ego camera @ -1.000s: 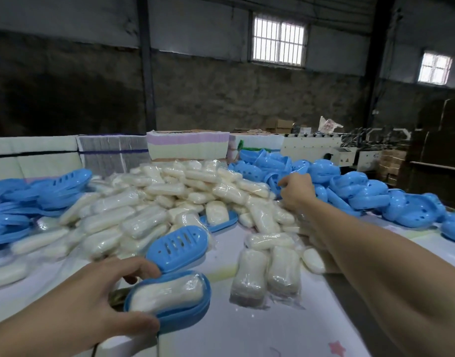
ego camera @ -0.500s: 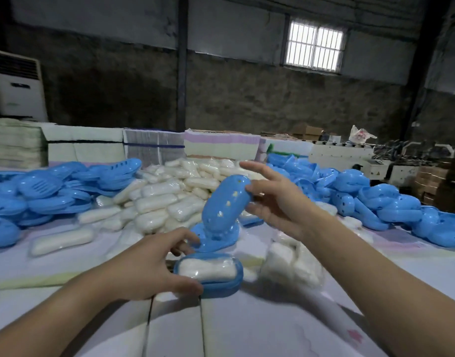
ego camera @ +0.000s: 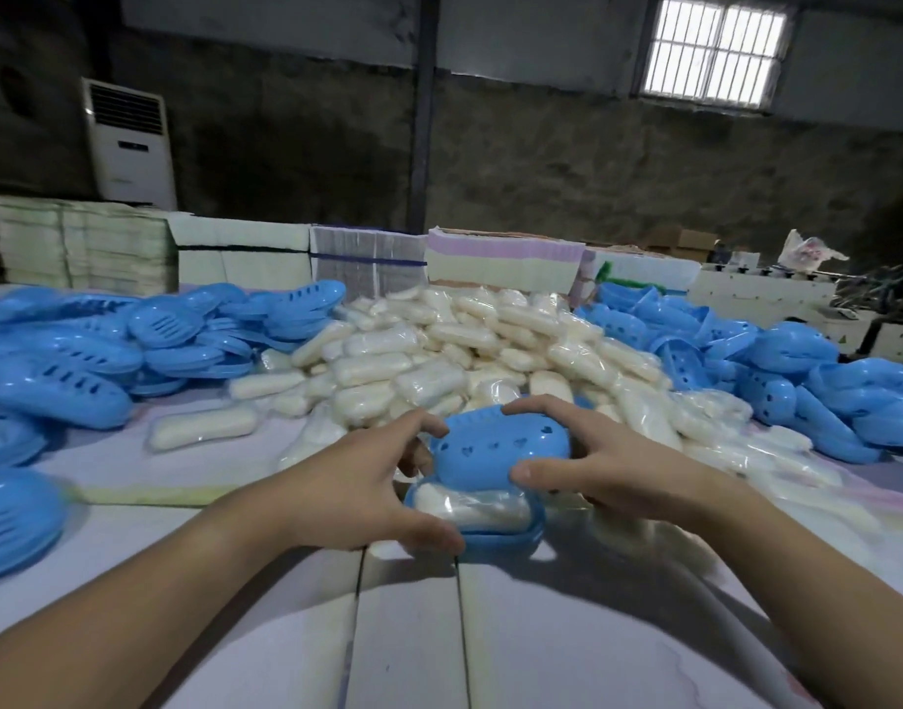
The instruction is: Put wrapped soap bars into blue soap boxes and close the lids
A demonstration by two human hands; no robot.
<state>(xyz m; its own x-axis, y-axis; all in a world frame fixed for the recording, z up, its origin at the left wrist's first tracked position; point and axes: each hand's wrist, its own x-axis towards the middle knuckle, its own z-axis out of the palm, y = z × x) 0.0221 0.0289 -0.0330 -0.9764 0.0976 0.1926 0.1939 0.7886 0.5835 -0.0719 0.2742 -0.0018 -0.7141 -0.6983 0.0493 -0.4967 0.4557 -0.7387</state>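
While both hands grip it, lid (ego camera: 500,450) tilted over soap-filled box (ego camera: 490,537)

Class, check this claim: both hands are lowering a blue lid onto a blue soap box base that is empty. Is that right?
Not quite. The head view shows the base is not empty: a wrapped soap bar lies in it. The rest holds: the left hand and right hand bring the blue lid over it, not yet closed.

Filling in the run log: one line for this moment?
lid over base | soap inside | left hand, right hand holding | unclosed
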